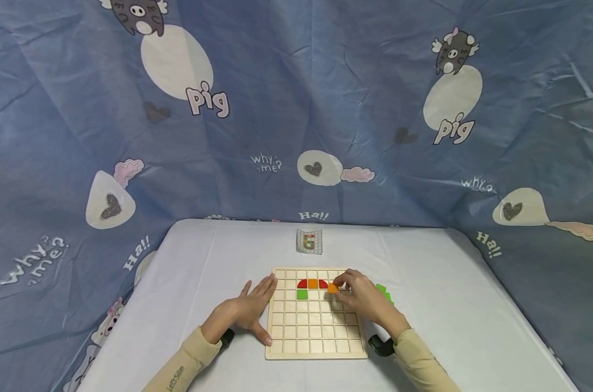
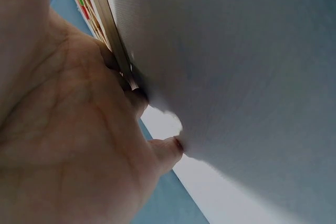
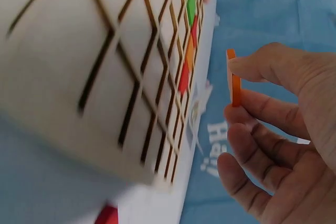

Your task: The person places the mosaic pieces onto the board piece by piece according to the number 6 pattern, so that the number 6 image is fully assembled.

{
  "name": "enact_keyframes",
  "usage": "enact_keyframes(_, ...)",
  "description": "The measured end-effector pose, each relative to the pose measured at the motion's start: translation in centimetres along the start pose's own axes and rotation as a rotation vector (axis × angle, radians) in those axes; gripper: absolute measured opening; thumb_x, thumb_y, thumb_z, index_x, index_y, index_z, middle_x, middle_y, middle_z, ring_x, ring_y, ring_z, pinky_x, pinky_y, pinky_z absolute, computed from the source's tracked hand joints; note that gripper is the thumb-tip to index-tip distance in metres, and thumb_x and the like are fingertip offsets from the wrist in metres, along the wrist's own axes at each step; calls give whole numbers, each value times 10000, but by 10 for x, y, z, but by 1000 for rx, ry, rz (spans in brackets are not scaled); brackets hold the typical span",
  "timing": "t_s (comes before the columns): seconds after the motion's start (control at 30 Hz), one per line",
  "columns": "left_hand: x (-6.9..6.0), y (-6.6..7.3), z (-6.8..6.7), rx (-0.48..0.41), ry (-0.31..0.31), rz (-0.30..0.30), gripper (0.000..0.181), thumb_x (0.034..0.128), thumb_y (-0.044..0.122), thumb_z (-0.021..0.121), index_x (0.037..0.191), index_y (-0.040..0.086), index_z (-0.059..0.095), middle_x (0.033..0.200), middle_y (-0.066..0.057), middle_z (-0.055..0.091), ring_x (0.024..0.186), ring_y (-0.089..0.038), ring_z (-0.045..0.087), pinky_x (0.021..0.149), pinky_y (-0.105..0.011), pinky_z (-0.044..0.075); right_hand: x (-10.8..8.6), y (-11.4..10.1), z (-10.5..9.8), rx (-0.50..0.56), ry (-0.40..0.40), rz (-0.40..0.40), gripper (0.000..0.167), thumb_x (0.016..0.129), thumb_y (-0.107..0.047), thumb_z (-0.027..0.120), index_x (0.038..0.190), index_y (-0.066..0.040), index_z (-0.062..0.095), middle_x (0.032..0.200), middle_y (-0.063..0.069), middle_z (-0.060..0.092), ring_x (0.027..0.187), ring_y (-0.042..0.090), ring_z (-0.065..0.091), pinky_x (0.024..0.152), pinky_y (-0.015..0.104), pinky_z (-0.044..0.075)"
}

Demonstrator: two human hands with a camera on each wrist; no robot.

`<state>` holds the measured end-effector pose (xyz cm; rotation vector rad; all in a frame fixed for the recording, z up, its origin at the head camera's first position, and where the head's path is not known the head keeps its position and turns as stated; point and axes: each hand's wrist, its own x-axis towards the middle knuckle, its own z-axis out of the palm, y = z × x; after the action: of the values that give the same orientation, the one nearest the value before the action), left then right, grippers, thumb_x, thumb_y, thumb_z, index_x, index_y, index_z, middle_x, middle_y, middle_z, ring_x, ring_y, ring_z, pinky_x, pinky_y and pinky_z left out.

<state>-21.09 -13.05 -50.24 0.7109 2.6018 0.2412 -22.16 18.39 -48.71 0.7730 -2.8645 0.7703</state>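
A wooden grid board lies on the white table. Near its top, a red quarter-round piece, an orange square and another red piece sit in a row, with a green square below the left one. The right hand pinches an orange piece between thumb and fingers, held above the board right of the row. Fingers spread, the left hand rests against the board's left edge; in the left wrist view the hand touches the board's side.
A small printed card with a coloured grid pattern lies behind the board. Several green pieces are on the table to the right, partly behind the right forearm. In the right wrist view a red piece lies beside the board. A blue patterned cloth surrounds the table.
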Motion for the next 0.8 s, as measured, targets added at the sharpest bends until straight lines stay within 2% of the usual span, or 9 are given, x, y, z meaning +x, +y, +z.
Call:
enact_keyframes(0.2, 0, 1, -1, 3, -1, -6, 1468, 523, 686, 798, 1544, 15, -16, 1628, -152, -69, 1511, -297, -16, 1183, -583, 50, 6, -15, 12, -6, -50, -66, 207, 858, -169, 706, 1055, -105, 700, 1034, -8, 621, 849, 117, 597, 734, 252, 533)
enact_keyframes(0.5, -1, 0, -1, -8, 0, -1, 1452, 541, 674, 807, 1544, 11, -7, 1627, -157, -61, 1510, -301, -10, 1182, -585, 47, 17, -32, 31, -51, -77, -199, 191, 844, -171, 736, 1018, -98, 706, 995, 15, 642, 864, 140, 630, 738, 230, 542)
enact_keyframes(0.67, -1, -1, -1, 13, -2, 5, 1446, 551, 688, 790, 1544, 16, -18, 1626, -159, -69, 1509, -303, -12, 1181, -588, 55, 21, -38, 41, -80, -87, -245, 176, 841, -193, 749, 990, -102, 727, 972, 0, 659, 869, 112, 612, 753, 208, 535)
enact_keyframes(0.8, -1, -1, -1, 8, -1, 9, 1452, 545, 685, 788, 1543, 13, -26, 1626, -162, -69, 1509, -305, -11, 1179, -593, 57, 21, -40, 47, -80, -109, -244, 167, 845, -195, 741, 989, -110, 737, 951, -18, 650, 875, 95, 595, 779, 210, 530)
